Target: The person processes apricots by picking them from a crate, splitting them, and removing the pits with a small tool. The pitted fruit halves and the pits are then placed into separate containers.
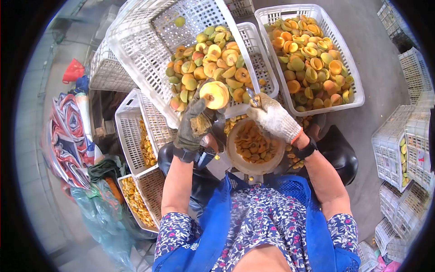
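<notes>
My left hand [197, 120], in a dark, stained glove, holds up a halved yellow fruit [214, 95] with its cut face showing. In a white knit glove, my right hand [275, 119] is closed round a small metal tool [252, 96], whose tip points up and left, apart from the fruit. Behind my left hand, a tilted white crate [170, 102] holds many halved fruits [209, 59]. Below and between my hands is a round bucket [232, 152] with fruit pieces [256, 144] inside.
Another white crate [355, 84] full of halved fruit stands at the upper right. Smaller baskets [129, 136] with yellow pieces are at my left, near crumpled striped sacks [68, 136] and a plastic bag [102, 222]. Stacked crates [389, 145] line the right side.
</notes>
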Available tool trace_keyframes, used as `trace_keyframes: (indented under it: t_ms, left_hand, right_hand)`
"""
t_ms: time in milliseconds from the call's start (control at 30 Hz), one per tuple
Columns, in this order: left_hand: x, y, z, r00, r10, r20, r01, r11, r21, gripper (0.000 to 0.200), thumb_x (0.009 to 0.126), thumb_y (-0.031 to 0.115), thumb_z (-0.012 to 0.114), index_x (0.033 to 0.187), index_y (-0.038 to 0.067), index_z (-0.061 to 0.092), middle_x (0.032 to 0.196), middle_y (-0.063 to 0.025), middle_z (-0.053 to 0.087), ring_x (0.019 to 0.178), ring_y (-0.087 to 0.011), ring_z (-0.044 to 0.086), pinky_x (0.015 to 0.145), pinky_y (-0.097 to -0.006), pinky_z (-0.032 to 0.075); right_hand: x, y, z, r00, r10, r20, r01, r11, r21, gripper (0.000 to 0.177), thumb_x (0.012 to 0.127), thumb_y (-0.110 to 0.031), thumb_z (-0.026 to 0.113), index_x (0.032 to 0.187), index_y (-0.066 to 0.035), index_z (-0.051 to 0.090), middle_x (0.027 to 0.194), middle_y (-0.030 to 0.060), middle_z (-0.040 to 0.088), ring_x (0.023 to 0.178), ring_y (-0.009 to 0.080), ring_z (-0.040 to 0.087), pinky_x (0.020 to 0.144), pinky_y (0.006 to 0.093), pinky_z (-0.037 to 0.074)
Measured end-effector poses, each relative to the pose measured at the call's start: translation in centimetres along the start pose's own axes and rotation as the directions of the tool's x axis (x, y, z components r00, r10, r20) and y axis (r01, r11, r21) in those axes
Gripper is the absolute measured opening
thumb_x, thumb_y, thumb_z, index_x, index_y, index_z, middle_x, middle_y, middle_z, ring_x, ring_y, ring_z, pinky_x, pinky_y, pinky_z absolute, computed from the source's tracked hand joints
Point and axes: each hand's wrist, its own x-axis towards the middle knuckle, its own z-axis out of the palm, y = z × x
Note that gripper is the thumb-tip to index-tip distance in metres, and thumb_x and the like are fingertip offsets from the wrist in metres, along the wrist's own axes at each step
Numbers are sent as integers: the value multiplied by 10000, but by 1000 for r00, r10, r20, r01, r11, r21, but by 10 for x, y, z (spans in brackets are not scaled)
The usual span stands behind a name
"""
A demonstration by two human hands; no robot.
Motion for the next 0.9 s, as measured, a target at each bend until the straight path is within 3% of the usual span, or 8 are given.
trace_keyframes:
  t_ms: [133, 233, 333, 467, 633, 700, 767, 900]
  left_hand:
    - [6, -6, 7, 997, -45, 70, 21, 949, 315, 683, 806, 104, 670, 1409, 29, 357, 1219, -81, 551, 992, -157, 586, 807, -285, 516]
    - [5, -8, 26, 995, -85, 45, 58, 904, 424, 771, 797, 166, 731, 1438, 29, 325, 1264, -76, 530, 1050, -145, 560, 855, -271, 496]
    - [7, -19, 19, 997, -47, 58, 10, 853, 522, 821, 809, 276, 750, 1446, 7, 307, 1317, -92, 505, 1137, -168, 532, 919, -296, 474]
    - [12, -43, 21, 965, 228, 131, -262, 804, 534, 783, 859, 365, 685, 1424, -35, 318, 1321, -119, 500, 1170, -193, 522, 974, -324, 449]
    - [9, -49, 34, 907, 412, 89, -377, 699, 607, 765, 906, 534, 551, 1377, -43, 378, 1280, -136, 524, 1134, -209, 551, 971, -330, 459]
    - [8, -51, 35, 960, 259, -101, -218, 927, 305, 741, 934, 593, 437, 1322, -38, 441, 1227, -136, 556, 1098, -204, 576, 932, -312, 487]
    - [13, -55, 23, 963, 243, -114, -194, 923, 334, 724, 948, 595, 390, 1305, -32, 457, 1197, -129, 572, 1079, -194, 587, 907, -305, 501]
    - [11, -61, 12, 978, 119, -171, -64, 953, 296, 674, 985, 561, 319, 1281, -22, 479, 1134, -110, 606, 1047, -161, 604, 875, -291, 519]
  right_hand:
    - [4, -22, -11, 972, 206, 117, -227, 950, 216, 378, 907, -282, 572, 1137, 17, 542, 963, 184, 635, 872, 330, 618, 764, 391, 481]
    - [3, -34, -14, 962, 253, 99, -269, 842, 469, 359, 932, -309, 577, 1125, -7, 551, 817, 33, 595, 643, 73, 545, 540, 247, 446]
    - [2, -32, -15, 947, 272, 171, -319, 727, 608, 337, 934, -287, 572, 1125, -11, 549, 792, 16, 595, 616, 65, 534, 519, 227, 443]
    - [-2, -32, -13, 945, 273, 179, -320, 671, 669, 332, 937, -282, 566, 1128, -11, 544, 778, 0, 589, 607, 45, 520, 508, 204, 438]
    - [-7, -20, -2, 979, 201, 41, -200, 891, 408, 293, 926, -249, 570, 1103, -17, 554, 738, -5, 555, 626, 71, 510, 546, 241, 433]
    - [-10, -22, 0, 996, 86, -9, -81, 969, 232, 279, 903, -221, 599, 1086, -18, 543, 707, -1, 558, 582, 117, 518, 536, 267, 425]
    - [-13, -18, 3, 990, -131, -56, 129, 991, -38, 271, 870, -158, 640, 1083, -25, 537, 728, 66, 614, 582, 235, 590, 558, 311, 457]
    - [-14, -8, 8, 867, -496, -47, 414, 769, -487, 324, 816, -100, 692, 1097, -24, 549, 749, 139, 635, 636, 336, 628, 565, 378, 492]
